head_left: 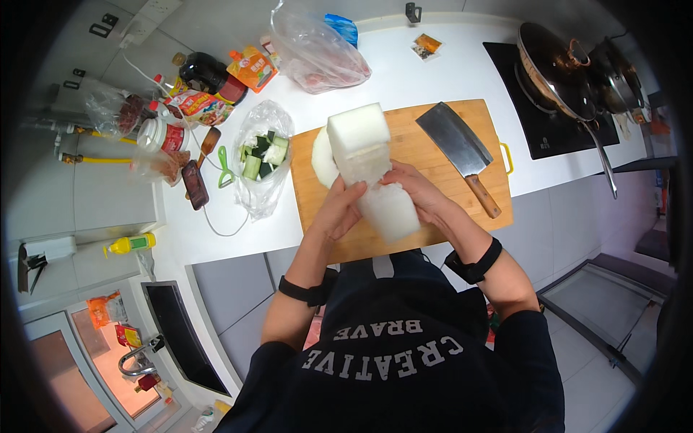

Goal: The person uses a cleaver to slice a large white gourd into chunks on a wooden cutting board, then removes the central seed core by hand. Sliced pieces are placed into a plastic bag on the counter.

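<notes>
Both my hands grip a long piece of peeled white melon (358, 127), which looks like winter melon, above the bamboo cutting board (403, 116). My left hand (341, 208) holds its left side, thumb near the rough, pithy middle. My right hand (416, 189) wraps the right side at about the same height. Whether the upper and lower parts are still joined there, I cannot tell. Another pale melon piece (322, 159) lies on the board, partly hidden behind it. On the board's right rests a cleaver (457, 143) with a wooden handle, apart from my hands.
Left of the board, a clear plastic bag (260, 116) holds green peel pieces. Beyond lie a green peeler (223, 168), a phone (195, 184) on a cable, bottles and seasoning packets. A lidded wok (557, 70) stands on the black cooktop (547, 140) at right. The sink (184, 335) is lower left.
</notes>
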The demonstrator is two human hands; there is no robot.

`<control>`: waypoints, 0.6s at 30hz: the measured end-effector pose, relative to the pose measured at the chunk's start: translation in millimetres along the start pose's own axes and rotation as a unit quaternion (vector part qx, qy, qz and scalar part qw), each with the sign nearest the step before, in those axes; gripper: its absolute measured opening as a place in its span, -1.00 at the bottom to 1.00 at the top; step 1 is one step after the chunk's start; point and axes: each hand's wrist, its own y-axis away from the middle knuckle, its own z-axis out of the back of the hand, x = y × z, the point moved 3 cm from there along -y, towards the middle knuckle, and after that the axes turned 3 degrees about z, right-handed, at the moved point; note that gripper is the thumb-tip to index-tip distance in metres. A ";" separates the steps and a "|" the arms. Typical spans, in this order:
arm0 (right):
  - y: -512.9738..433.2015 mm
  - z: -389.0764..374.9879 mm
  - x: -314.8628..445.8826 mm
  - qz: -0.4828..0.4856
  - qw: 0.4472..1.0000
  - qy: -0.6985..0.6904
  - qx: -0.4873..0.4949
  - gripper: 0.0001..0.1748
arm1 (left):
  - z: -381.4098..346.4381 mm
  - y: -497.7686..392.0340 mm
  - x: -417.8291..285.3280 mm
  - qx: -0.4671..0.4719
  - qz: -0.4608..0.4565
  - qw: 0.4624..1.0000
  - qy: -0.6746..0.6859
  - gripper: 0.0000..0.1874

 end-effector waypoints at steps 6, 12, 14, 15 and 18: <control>-3.9 -36.8 -10.3 0.046 0.991 0.113 -0.049 -0.53 | 20.3 12.3 -3.5 -0.058 -0.010 0.998 0.024 -0.37; -0.6 -56.1 -11.1 0.158 0.904 0.369 -0.150 -0.48 | 14.3 27.1 -15.4 -0.095 -0.100 0.990 0.028 -0.41; 2.5 -60.7 -7.4 0.202 0.932 0.272 -0.129 -0.47 | 9.8 33.3 -23.9 -0.113 -0.125 0.985 -0.036 -0.39; 4.1 -62.8 -4.6 0.223 0.947 0.203 -0.105 -0.47 | 6.4 36.3 -29.5 -0.095 -0.160 0.981 -0.057 -0.37; -3.6 -77.7 -7.1 0.245 0.902 0.329 -0.137 -0.44 | 4.7 41.4 -37.9 -0.160 -0.164 0.965 -0.131 -0.36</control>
